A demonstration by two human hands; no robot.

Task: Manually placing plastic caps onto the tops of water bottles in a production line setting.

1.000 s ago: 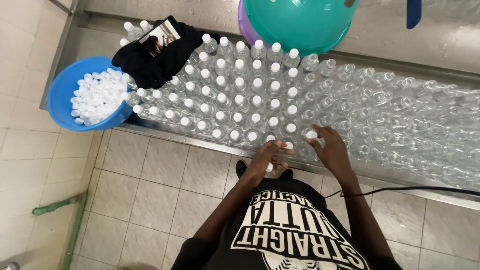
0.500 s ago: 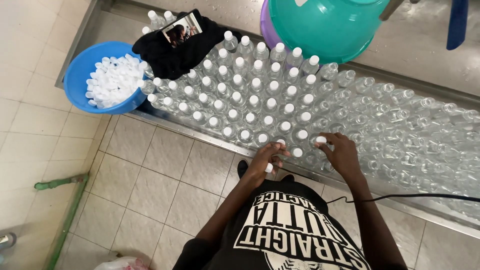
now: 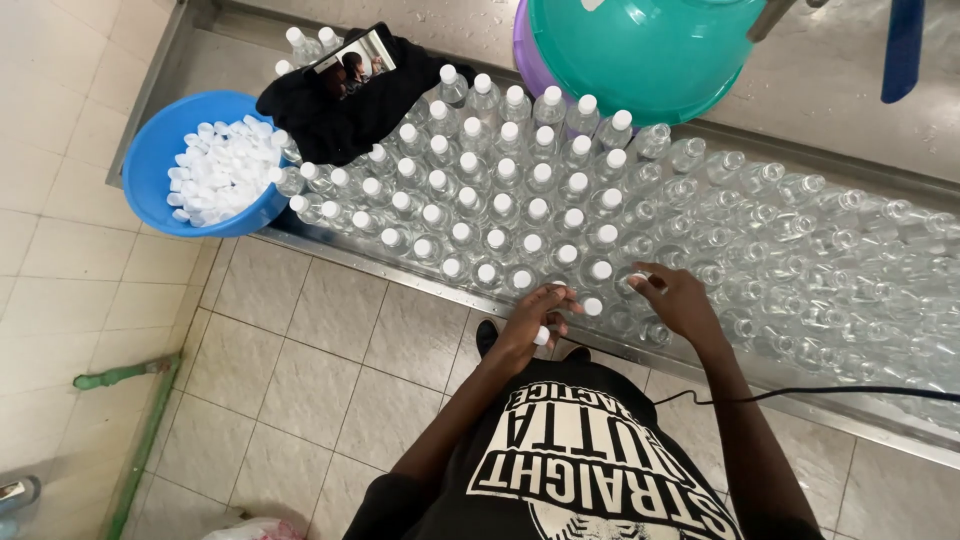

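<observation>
Head view
Left hand point(image 3: 532, 322): at the near edge of the bottle rows, fingers curled shut around white caps, 1 cap showing at its near side
Right hand point(image 3: 677, 298): just right of the left hand, apart from it, fingertips pinched on the neck of an uncapped bottle point(image 3: 634, 284)
Capped bottles point(image 3: 500, 190): clear plastic with white caps, packed upright in rows across the left and middle of the trough
Open bottles point(image 3: 800, 250): clear, uncapped, crowding the right part
Metal trough point(image 3: 330, 252): long steel tray running left to right, holding all the bottles
Blue basin point(image 3: 160, 150): far left, just beside the trough's end, filled with loose white caps point(image 3: 222, 172)
Black cloth point(image 3: 340, 110): heaped on the far left bottles, a phone point(image 3: 352, 62) lying on top
Teal tub point(image 3: 650, 45): at the far side, above the rows
Black cable point(image 3: 800, 393): crosses the right forearm
</observation>
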